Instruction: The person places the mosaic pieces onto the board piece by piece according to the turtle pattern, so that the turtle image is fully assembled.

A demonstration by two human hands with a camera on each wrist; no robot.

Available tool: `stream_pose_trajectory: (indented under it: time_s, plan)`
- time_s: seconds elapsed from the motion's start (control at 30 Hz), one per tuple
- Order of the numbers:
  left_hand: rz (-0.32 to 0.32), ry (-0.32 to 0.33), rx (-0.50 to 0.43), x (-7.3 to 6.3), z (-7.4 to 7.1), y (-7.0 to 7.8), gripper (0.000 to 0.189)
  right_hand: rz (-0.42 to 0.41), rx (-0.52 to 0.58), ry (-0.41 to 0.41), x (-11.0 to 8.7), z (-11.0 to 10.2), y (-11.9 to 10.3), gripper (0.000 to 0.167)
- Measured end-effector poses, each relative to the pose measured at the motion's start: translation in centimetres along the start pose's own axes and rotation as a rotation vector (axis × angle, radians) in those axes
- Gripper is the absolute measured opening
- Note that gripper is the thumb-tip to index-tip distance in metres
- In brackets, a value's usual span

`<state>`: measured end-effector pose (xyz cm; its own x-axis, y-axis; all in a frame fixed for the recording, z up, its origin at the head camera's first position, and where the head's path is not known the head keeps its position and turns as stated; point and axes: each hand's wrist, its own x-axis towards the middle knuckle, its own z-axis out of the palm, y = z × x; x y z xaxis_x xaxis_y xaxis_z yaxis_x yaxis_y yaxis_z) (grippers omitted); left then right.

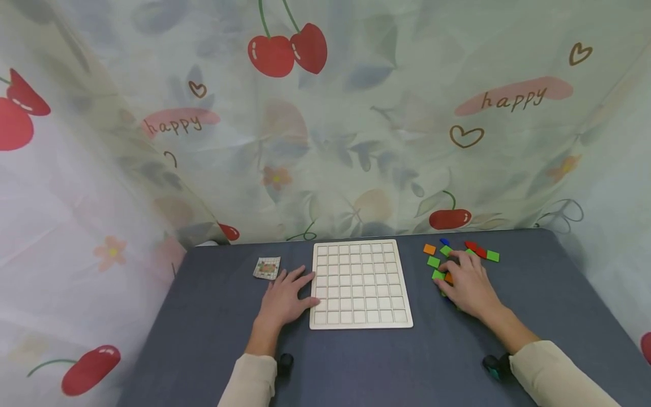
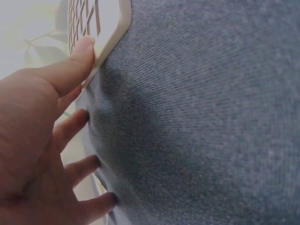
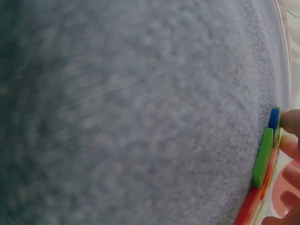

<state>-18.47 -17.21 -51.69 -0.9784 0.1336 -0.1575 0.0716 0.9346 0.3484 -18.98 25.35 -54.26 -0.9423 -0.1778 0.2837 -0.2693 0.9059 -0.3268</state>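
My left hand point(image 1: 282, 299) lies with fingers spread on the left side of a white gridded board point(image 1: 359, 286). Its thumb and index finger touch the board's left edge, and in the left wrist view the thumb point(image 2: 80, 58) rests on the board's rim. Over at the right, my right hand point(image 1: 470, 285) reaches down with bent, parted fingers among loose coloured pieces, including an orange piece point(image 1: 429, 249) and a green piece point(image 1: 493, 256). A blue piece point(image 3: 274, 118) and a green piece point(image 3: 263, 159) sit by its fingers; some pieces are hidden underneath.
A small square printed card or packet point(image 1: 267, 268) lies left of the board, close to the left fingertips. Red pieces point(image 1: 471, 246) and a blue one point(image 1: 445, 242) lie near the back edge of the dark cloth-covered table point(image 1: 371, 367). A patterned curtain point(image 1: 356, 141) hangs behind.
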Motion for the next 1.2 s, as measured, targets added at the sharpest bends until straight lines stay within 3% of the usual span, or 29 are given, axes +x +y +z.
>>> stream_pose_trajectory:
  time_s: [0.47, 0.73, 1.0, 1.2]
  plan:
    - [-0.025, -0.030, -0.015, -0.1, -0.3, 0.2, 0.068, -0.090, -0.048, -0.015, 0.8, -0.7, -0.8, 0.025]
    - [-0.015, -0.050, -0.025, 0.0, -0.4, -0.2, 0.069, -0.056, -0.049, -0.107, 2.3, -1.4, -3.2, 0.028]
    - [-0.008, -0.095, -0.025, 0.5, -0.9, -0.1, 0.069, -0.114, -0.042, -0.104, 4.1, -1.3, -6.0, 0.029]
    - [-0.012, -0.094, -0.017, 0.6, -1.1, 0.0, 0.070, -0.172, -0.040, -0.086, 5.3, -0.3, -8.2, 0.027]
